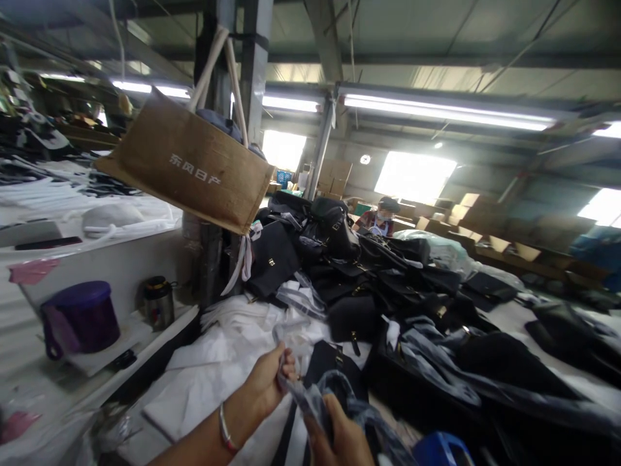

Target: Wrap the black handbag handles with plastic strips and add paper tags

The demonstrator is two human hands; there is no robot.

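Observation:
My left hand (272, 378), with a bracelet at the wrist, has its fingers curled round a strip of clear plastic wrap (303, 395). Lower and to the right, my right hand (339, 437) grips the same plastic, thumb up, partly cut off by the bottom edge. The wrap runs between both hands. Just behind them lies a black bag (334, 362) with a metal clasp. White sheets of packing material (208, 378) are spread to the left of my hands.
Black bags (354, 320) are heaped ahead and to the right. A brown tote (194, 168) hangs from a post at upper left. A purple container (90, 317) and a steel flask (158, 303) stand at left. Beyond the heap is a person (381, 219). Something blue (441, 450) lies bottom right.

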